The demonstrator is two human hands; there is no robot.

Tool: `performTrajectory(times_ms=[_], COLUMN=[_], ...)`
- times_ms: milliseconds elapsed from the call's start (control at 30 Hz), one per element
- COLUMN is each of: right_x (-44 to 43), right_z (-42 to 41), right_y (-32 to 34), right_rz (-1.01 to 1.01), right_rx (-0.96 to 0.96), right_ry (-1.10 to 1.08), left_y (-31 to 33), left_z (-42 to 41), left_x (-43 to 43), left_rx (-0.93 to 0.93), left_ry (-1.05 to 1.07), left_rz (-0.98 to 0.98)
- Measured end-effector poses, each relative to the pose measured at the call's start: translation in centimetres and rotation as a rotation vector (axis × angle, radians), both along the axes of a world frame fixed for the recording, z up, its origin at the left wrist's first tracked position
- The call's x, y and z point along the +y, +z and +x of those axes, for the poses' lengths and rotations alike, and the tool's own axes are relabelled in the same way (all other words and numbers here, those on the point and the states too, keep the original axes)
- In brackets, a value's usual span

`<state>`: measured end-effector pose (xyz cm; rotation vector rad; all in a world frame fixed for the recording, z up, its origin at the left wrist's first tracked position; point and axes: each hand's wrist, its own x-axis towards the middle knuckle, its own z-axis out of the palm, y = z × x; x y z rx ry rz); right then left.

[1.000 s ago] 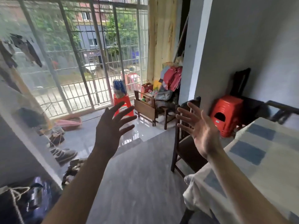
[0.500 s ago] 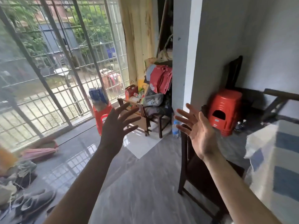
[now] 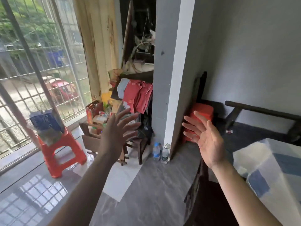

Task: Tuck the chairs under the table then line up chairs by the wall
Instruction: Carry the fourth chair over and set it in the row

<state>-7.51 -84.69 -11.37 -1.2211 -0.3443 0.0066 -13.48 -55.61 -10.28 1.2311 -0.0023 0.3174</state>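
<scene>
Chair [image 3: 197, 190], dark wood, one by the near table corner, low right beneath the right forearm; table [image 3: 276, 162] under a blue-and-white checked cloth. Left hand [image 3: 114, 136] and right hand [image 3: 206, 137] both raised, fingers spread, gripping nothing. Two red stools: one [image 3: 60, 152] by the window carrying a blue box [image 3: 45, 121], one [image 3: 202, 115] against the wall. Two plastic bottles [image 3: 160, 152] at the pillar's foot.
</scene>
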Motion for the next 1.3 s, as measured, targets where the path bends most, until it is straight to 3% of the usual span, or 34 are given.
performTrajectory(times_ms=[267, 700, 933, 1300], right_x=[4.9, -1.6, -3.9, -0.9], right_z=[7.9, 16.0, 12.5, 10.9], right_y=[0.1, -4.9, -4.5, -9.8], right_rz=[0.003, 0.086, 0.051, 0.093], right_rx=[-0.010, 0.026, 0.111, 0.356], right_ry=[-0.275, -0.814, -1.226, -1.804], left_y=[0.4, -3.7, -5.3, -12.2], left_z=[16.1, 38.9, 43.7, 48.7], left_x=[4.6, -7.0, -17.5, -29.4], left_rx=[-0.003, 0.134, 0.143, 0.196], left_ry=[-0.275, -0.841, -1.179, -1.723], left_rz=[0.048, 0.097, 0.108, 0.218])
